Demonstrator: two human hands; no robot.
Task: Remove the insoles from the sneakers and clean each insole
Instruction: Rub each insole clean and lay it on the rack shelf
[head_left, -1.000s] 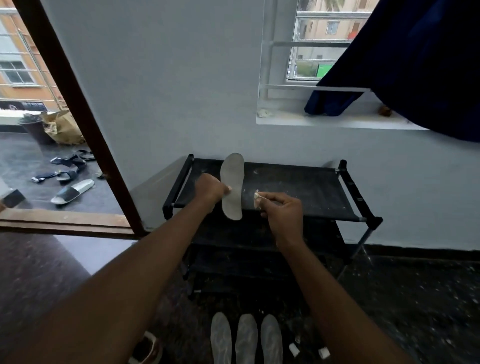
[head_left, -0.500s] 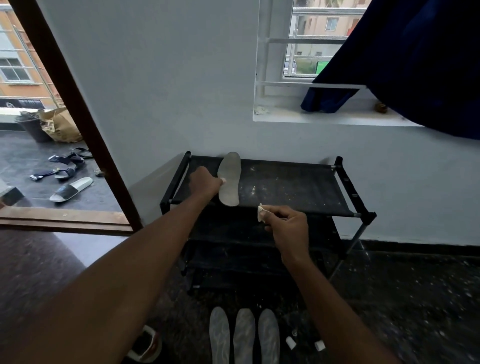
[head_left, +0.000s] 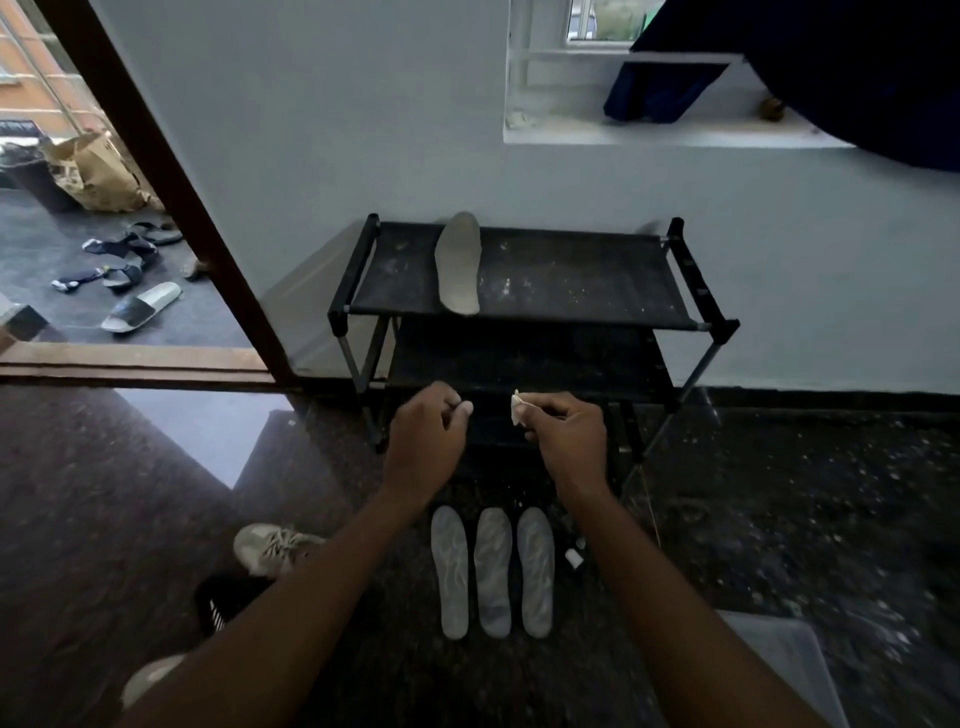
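The floor (head_left: 779, 519) is dark speckled stone, and against the pale wall stands a black rack (head_left: 524, 312) with fabric shelves. A grey sneaker (head_left: 270, 545) sits on the floor to the left, partly behind the left forearm.

1 insole (head_left: 458, 264) lies lengthwise on the rack's top shelf, its near end at the front bar. 3 more insoles (head_left: 491, 571) lie side by side on the floor in front of the rack, between the forearms, close together.

The left hand (head_left: 426, 441) hovers in front of the rack's lower shelf, fingers loosely curled and holding nothing. The right hand (head_left: 566, 441) is level with it, thumb and fingertips pinched on a small white wipe (head_left: 518, 408).

Judging by their thin, flat shape, the insoles should be light and flexible, likely foam that bends when lifted by 1 end. A pinch across the narrow waist or at the heel looks the best hold, leaving the broad forefoot free for wiping. They seem unlikely to break, but a damp surface could make them slip, and a loose grip would let one flop.
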